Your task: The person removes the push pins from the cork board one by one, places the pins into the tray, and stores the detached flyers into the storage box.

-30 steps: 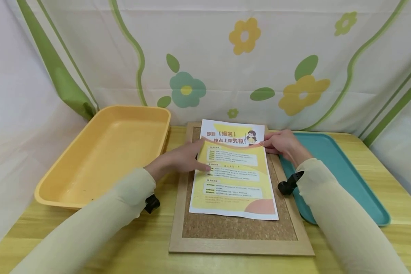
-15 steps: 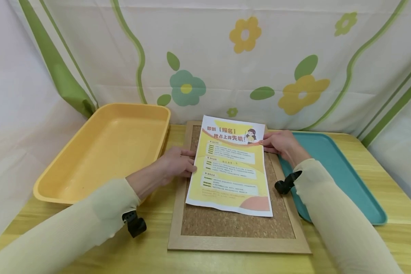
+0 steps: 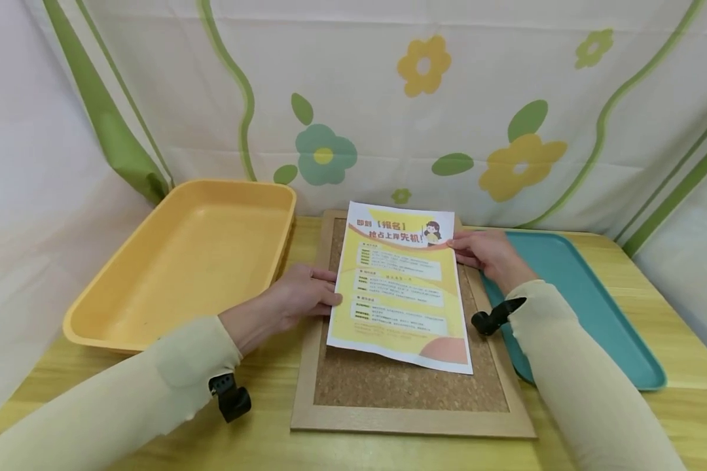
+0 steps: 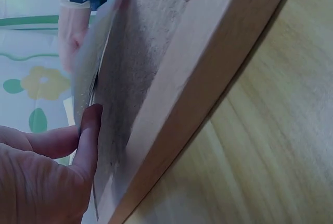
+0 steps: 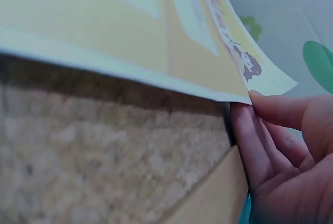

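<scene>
A yellow-and-white printed flyer (image 3: 397, 288) is held over a wood-framed cork board (image 3: 412, 392), its bottom edge lifted a little from the cork. My left hand (image 3: 303, 291) pinches the flyer's left edge about halfway down; the left wrist view shows thumb and fingers (image 4: 92, 122) on the paper's edge. On the other side, my right hand (image 3: 486, 252) pinches the right edge near the top, beside a printed cartoon figure. In the right wrist view, the right thumb (image 5: 278, 110) lies on the flyer's edge with the fingers beneath, and a gap shows between paper and cork.
To the left stands a deep yellow tray (image 3: 194, 261). A flat teal tray (image 3: 583, 307) lies at the right, partly behind the right forearm. Behind the wooden table (image 3: 342, 454) hangs a white curtain (image 3: 377, 98) with printed flowers.
My left hand has drawn back from over the flyer's upper left to its left edge, lower down. The flyer's lower end has shifted slightly. My right hand keeps its place.
</scene>
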A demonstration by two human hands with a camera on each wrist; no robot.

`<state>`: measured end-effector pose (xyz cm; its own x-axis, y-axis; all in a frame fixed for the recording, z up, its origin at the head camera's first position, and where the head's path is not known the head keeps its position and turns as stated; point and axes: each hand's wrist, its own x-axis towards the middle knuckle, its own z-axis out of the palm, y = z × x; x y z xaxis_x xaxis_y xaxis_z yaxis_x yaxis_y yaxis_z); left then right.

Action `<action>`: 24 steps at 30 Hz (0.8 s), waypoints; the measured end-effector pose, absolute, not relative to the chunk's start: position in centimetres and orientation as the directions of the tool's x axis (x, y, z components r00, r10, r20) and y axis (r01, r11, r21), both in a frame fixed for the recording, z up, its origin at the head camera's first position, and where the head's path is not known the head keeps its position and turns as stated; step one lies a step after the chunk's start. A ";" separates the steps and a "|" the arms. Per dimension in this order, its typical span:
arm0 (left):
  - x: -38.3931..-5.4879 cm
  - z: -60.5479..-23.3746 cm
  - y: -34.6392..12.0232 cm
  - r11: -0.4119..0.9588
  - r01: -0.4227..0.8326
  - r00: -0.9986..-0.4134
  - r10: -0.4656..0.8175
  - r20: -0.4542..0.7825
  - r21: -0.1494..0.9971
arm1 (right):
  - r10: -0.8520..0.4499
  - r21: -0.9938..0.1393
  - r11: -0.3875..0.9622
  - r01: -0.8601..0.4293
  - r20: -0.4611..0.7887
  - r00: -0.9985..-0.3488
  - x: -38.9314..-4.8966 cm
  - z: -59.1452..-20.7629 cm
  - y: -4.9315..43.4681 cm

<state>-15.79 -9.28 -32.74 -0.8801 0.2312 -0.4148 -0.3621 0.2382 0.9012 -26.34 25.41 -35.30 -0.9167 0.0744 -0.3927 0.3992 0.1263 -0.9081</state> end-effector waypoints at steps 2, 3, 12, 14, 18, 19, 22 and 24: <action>-15.7 -33.0 -9.0 0.226 -0.355 -0.885 0.231 -0.404 0.907 | 0.048 -0.913 0.069 0.402 -0.400 -0.915 -26.3 -35.6 25.9; -15.6 -33.1 -9.0 0.220 -0.351 -0.888 0.231 -0.398 0.910 | 0.035 -0.913 0.042 0.405 -0.404 -0.914 -26.3 -35.8 26.1; -15.7 -32.8 -10.2 0.224 -0.304 -0.911 0.217 -0.352 0.926 | -0.074 -0.882 -0.179 0.435 -0.429 -0.900 -26.6 -35.2 25.8; -15.7 -32.3 -10.9 0.221 -0.301 -0.913 0.216 -0.348 0.928 | -0.102 -0.873 -0.200 0.445 -0.433 -0.896 -26.8 -34.6 25.3; -15.8 -31.3 -12.4 0.207 -0.289 -0.915 0.227 -0.334 0.934 | -0.120 -0.856 -0.244 0.456 -0.440 -0.890 -27.2 -33.7 24.1; -15.9 -31.0 -12.9 0.211 -0.284 -0.916 0.229 -0.330 0.935 | -0.116 -0.854 -0.252 0.456 -0.441 -0.890 -27.2 -33.5 23.7; -16.1 -30.5 -14.6 0.220 -0.274 -0.912 0.251 -0.326 0.936 | -0.127 -0.840 -0.281 0.465 -0.447 -0.885 -27.5 -33.1 22.5; -16.4 -30.3 -15.8 0.230 -0.270 -0.907 0.266 -0.327 0.935 | -0.129 -0.822 -0.315 0.474 -0.457 -0.880 -27.8 -33.0 21.7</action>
